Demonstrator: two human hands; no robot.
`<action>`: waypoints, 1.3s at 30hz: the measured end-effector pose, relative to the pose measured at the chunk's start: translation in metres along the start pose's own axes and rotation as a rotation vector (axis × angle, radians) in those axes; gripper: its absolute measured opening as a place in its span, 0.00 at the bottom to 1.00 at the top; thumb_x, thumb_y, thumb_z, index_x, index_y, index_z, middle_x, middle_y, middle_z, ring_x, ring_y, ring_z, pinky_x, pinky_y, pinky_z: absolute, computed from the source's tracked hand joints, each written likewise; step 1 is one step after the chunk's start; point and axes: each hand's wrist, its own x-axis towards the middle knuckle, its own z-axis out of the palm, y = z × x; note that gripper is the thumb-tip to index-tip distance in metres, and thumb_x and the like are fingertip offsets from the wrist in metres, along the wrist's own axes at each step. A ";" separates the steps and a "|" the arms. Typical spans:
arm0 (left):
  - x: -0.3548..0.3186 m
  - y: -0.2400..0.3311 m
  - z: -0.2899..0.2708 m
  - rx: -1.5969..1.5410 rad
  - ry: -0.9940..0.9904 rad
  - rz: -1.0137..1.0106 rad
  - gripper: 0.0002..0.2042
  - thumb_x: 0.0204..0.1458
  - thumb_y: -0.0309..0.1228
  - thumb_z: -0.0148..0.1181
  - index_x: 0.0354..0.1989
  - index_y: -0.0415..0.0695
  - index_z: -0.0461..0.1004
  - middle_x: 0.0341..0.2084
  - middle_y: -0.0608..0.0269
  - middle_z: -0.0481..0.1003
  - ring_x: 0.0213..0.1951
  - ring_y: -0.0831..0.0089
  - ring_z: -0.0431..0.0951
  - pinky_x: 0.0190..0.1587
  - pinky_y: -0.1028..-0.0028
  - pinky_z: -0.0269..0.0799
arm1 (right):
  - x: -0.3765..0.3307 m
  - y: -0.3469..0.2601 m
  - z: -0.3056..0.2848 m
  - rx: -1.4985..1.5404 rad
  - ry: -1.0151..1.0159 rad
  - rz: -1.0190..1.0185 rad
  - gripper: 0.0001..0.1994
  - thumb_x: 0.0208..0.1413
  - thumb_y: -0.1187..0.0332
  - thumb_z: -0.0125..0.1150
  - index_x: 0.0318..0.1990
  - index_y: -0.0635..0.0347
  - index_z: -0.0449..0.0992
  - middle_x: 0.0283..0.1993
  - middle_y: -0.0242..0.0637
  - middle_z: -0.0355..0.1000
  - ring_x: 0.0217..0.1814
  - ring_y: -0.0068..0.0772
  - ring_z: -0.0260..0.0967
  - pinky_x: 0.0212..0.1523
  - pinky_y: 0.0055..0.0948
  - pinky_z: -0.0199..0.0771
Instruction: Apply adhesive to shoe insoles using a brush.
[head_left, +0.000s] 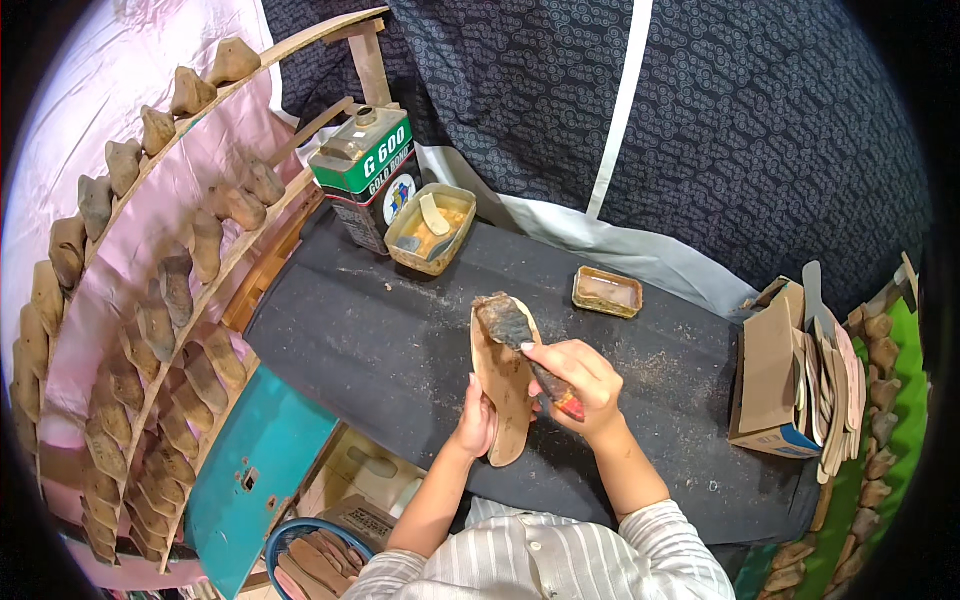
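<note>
My left hand (477,425) holds a tan shoe insole (503,385) from underneath, tilted up over the dark worktable (370,330). In my right hand (578,378) is a glue brush (515,330) with a red-tipped handle. Its dark bristles rest on the upper end of the insole. Both forearms come in from the lower edge, in striped sleeves.
A green glue can (365,175) and an open tub of yellow glue (432,228) stand at the table's back left. A small flat tin (606,291) lies behind my hands. A cardboard box of insoles (790,385) is at right. Racks of shoe lasts (150,310) curve along the left.
</note>
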 end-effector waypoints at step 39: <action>0.009 0.006 -0.002 -0.149 0.122 -0.019 0.32 0.59 0.53 0.20 0.58 0.41 0.60 0.47 0.48 0.72 0.39 0.63 0.76 0.43 0.66 0.74 | -0.015 0.001 -0.006 0.137 -0.264 -0.142 0.22 0.32 0.72 0.66 0.42 0.65 0.76 0.24 0.34 0.68 0.25 0.35 0.69 0.28 0.30 0.71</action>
